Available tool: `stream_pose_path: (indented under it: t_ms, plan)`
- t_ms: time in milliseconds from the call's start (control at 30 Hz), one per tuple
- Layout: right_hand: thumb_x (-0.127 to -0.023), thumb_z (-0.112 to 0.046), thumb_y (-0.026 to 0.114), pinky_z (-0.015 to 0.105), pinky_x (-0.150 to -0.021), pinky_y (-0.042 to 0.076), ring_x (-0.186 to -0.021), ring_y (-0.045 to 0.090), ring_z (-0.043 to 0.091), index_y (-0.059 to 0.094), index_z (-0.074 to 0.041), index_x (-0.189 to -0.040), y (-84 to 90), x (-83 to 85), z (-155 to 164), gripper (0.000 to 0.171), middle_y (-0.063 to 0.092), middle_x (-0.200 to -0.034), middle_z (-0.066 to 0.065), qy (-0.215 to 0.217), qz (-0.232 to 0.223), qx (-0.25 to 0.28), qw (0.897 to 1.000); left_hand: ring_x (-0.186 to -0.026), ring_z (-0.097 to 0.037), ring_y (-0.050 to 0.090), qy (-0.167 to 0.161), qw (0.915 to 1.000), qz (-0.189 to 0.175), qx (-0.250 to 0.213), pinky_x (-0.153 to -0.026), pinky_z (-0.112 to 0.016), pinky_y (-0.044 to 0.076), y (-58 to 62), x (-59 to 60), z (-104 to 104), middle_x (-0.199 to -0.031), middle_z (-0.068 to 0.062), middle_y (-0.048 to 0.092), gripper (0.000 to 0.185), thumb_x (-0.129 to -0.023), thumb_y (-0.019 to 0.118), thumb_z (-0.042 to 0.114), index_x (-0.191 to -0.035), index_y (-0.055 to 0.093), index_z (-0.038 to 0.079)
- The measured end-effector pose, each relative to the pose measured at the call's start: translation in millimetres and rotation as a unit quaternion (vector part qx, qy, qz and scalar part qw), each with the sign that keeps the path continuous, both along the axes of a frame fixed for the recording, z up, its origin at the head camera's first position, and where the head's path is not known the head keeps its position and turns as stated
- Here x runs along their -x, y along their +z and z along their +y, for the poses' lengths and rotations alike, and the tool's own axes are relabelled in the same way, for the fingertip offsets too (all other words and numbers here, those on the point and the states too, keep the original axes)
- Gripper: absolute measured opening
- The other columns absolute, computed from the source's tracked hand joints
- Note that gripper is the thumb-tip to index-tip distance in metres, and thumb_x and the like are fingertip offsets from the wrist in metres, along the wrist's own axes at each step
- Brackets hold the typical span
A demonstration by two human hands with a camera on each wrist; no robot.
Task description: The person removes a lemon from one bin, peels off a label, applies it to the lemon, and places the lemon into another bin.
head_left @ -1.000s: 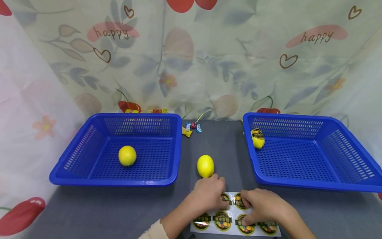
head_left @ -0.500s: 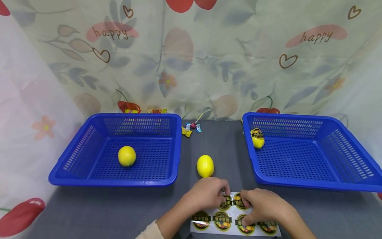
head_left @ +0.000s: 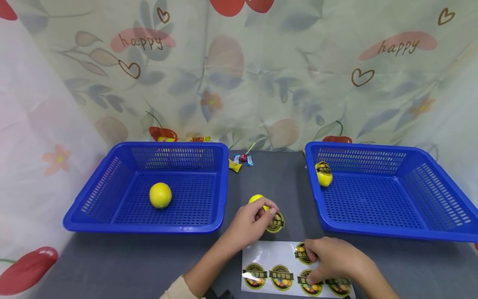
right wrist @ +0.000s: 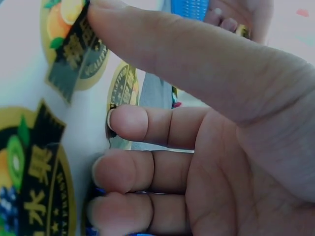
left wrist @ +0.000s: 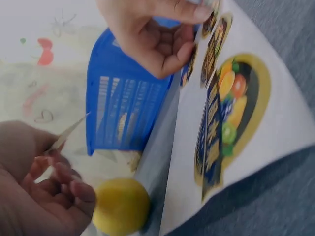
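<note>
My left hand [head_left: 248, 226] pinches a round black-and-gold fruit sticker [head_left: 275, 224] between thumb and fingers, raised off the sheet. In the left wrist view the sticker [left wrist: 69, 132] shows edge-on. Just beyond that hand a yellow lemon [head_left: 254, 198] lies on the table, partly covered by the fingers. My right hand [head_left: 334, 258] presses the white sticker sheet [head_left: 272, 249] with thumb and fingertips, near its right side. Several stickers remain on the sheet, and its upper left part is bare. In the right wrist view the thumb [right wrist: 162, 44] lies across a sticker.
A blue basket [head_left: 143, 228] on the left holds one plain lemon [head_left: 160, 195]. Another blue basket [head_left: 377, 231] on the right holds a lemon with a sticker [head_left: 324, 174]. Small wrapped candies [head_left: 235, 166] and a lollipop [head_left: 243, 158] lie at the back between them.
My left hand has peeled a sticker off the sheet's upper row and lifted it up and away toward the lemon. My right hand stays in place on the sheet.
</note>
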State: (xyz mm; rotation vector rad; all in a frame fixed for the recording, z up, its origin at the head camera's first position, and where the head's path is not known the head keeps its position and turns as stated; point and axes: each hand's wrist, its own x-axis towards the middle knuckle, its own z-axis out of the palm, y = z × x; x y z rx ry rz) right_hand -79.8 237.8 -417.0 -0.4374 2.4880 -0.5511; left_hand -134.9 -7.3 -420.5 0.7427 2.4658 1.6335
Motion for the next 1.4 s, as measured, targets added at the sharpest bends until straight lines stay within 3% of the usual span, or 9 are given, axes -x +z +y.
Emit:
stream_pose_path:
  t_ms: [100,267,367,433,600,900,1000,1167,1400]
  plan:
    - [-0.071,-0.045,0.087,0.029,-0.052,0.028,-0.055,0.036,0.009,0.054,-0.020,-0.079,1.8,-0.4,1,0.042,0.040,-0.064,-0.009,0.015,0.020,0.006,1.000,-0.058,-0.007,0.047,0.049,0.9978,0.005,-0.045,-0.052,-0.022,0.040,-1.7,7.6,-2,-0.068,0.006,0.054,0.014,-0.101,0.061,0.020,-0.105,0.074,0.013]
    - [-0.084,-0.044,0.079,0.027,-0.049,0.036,-0.055,0.042,0.005,0.061,-0.020,-0.092,7.5,3.3,-6,0.031,0.048,-0.066,-0.010,0.011,0.060,0.087,0.994,-0.063,-0.010,0.049,0.097,0.9912,0.028,-0.086,-0.056,-0.022,0.041,-7.2,18.8,-4,-0.076,0.001,0.060,0.019,-0.100,0.062,0.014,-0.112,0.074,0.006]
    - [-0.090,-0.040,0.075,0.026,-0.051,0.042,-0.058,0.048,0.006,0.063,-0.013,-0.109,10.6,7.0,-17,0.035,0.058,-0.082,-0.002,-0.023,0.087,0.156,0.984,-0.066,-0.011,0.049,0.111,0.9895,0.041,-0.083,-0.059,-0.022,0.041,-8.9,22.5,-5,-0.079,0.000,0.059,0.021,-0.100,0.061,0.013,-0.114,0.074,0.005]
    - [-0.093,-0.038,0.072,0.028,-0.055,0.048,-0.062,0.054,0.010,0.058,-0.009,-0.126,10.5,11.0,-26,0.047,0.062,-0.104,0.009,-0.056,0.093,0.202,0.973,-0.068,-0.012,0.050,0.114,0.9896,0.040,-0.078,-0.061,-0.022,0.042,-8.9,23.9,-5,-0.081,0.000,0.059,0.022,-0.100,0.061,0.014,-0.115,0.074,0.005]
    - [-0.102,-0.032,0.060,0.039,-0.059,0.056,-0.080,0.068,0.026,0.030,-0.011,-0.153,4.1,28.8,-45,0.063,0.038,-0.147,0.028,-0.157,0.031,0.317,0.935,-0.069,-0.013,0.050,0.120,0.9904,0.020,-0.066,-0.063,-0.023,0.042,-9.1,26.8,-4,-0.080,-0.001,0.058,0.022,-0.100,0.061,0.014,-0.116,0.073,0.004]
    - [-0.108,-0.042,0.041,0.043,-0.071,0.059,-0.096,0.069,0.036,0.016,-0.013,-0.159,-10.2,63.9,-58,0.063,0.020,-0.159,0.025,-0.245,-0.164,0.461,0.837,-0.059,-0.010,0.044,0.127,0.9889,0.014,-0.075,-0.055,-0.021,0.037,-15.8,32.4,-5,-0.070,0.001,0.053,0.023,-0.097,0.061,0.007,-0.116,0.071,-0.002]
    - [-0.108,-0.047,0.038,0.043,-0.073,0.059,-0.098,0.069,0.037,0.018,-0.014,-0.159,-13.4,69.7,-61,0.064,0.018,-0.161,0.024,-0.242,-0.186,0.484,0.820,-0.059,-0.010,0.044,0.129,0.9887,0.009,-0.075,-0.054,-0.021,0.038,-17.0,33.4,-5,-0.071,0.001,0.054,0.023,-0.097,0.061,0.007,-0.117,0.070,-0.001]
    - [-0.107,-0.051,0.036,0.046,-0.076,0.059,-0.099,0.068,0.039,0.018,-0.013,-0.159,-20.0,74.3,-65,0.067,0.010,-0.163,0.024,-0.227,-0.207,0.505,0.806,-0.056,-0.009,0.043,0.131,0.9886,0.011,-0.075,-0.051,-0.020,0.036,-21.6,34.9,-4,-0.068,0.001,0.052,0.023,-0.096,0.063,0.007,-0.117,0.069,-0.001]
    - [-0.107,-0.051,0.035,0.051,-0.081,0.057,-0.107,0.065,0.044,0.017,-0.016,-0.161,-26.8,78.2,-69,0.066,0.010,-0.164,0.017,-0.214,-0.249,0.541,0.775,-0.053,-0.011,0.041,0.140,0.9868,0.013,-0.080,-0.048,-0.019,0.033,-27.1,36.9,-3,-0.067,-0.001,0.049,0.023,-0.094,0.064,0.004,-0.116,0.069,-0.001]
